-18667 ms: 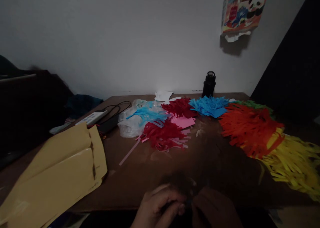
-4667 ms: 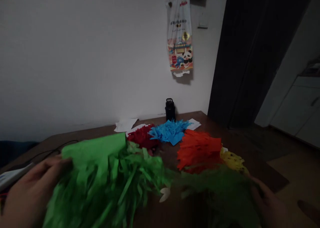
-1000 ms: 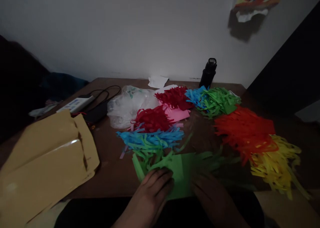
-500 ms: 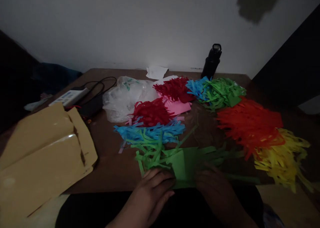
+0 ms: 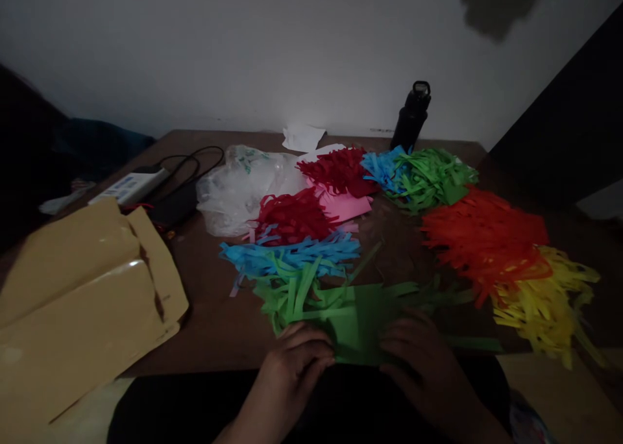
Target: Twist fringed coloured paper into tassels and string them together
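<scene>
Head view | left hand (image 5: 304, 359): fingers curled on green fringed paper (image 5: 348, 324) | right hand (image 5: 413, 340): fingers loosely bent at its right, grip unclear | paper: table's (image 5: 209, 330) near edge

No legible txt, brands or nos. Green print on clear crinkled plastic bag (image 5: 243, 187): too small/blurred to read. Blue-ish patches on long white plastic bar (image 5: 127, 184), poss. labels, also unreadable. Tiny dark marks nr the flap edge of big tan paper envelope (image 5: 82, 288), illegible. Faint dark marks low on plain grey-white wall (image 5: 243, 48), just above table's back edge, can't tell if txt.
</scene>
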Demonstrator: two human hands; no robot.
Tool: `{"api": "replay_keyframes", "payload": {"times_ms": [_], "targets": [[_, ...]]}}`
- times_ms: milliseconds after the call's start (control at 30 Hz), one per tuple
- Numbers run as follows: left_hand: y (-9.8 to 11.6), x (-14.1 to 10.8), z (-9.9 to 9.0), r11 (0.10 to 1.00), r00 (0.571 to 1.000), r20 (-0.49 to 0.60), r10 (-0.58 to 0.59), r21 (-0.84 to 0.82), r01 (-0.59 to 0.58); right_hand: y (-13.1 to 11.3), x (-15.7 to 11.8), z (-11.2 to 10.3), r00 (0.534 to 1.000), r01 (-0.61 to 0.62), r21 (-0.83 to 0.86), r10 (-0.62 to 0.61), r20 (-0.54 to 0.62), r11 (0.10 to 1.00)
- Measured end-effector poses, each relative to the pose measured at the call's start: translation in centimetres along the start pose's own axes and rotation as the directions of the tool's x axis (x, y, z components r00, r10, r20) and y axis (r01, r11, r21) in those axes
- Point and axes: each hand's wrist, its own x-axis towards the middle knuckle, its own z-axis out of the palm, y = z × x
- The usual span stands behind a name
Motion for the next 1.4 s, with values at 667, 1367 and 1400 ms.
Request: {"api": "replay_keyframes", "payload": {"times_ms": [667,1367,1400], "targets": [[-0.5,-0.1,0.0,0.994,0.995,-0.051,-0.084,-0.078,0.08,-0.2,0.4,-0.1,0.989,-0.114,0.141,0.099,0.112,0.983],[4.9,2.1,0.0,0.907,0.892,0.447,0.07,0.344,-0.244,-0.3,0.0,2.4,0.979,0.197,-0.204,-0.181,0.091,0.959],[4.5,2.4,0.3,0.887,0.892,0.452,0.028,0.4,-0.23,-0.3,-0.2,2.5,0.982,0.185,-0.21,-0.172,0.08,0.96]]}}
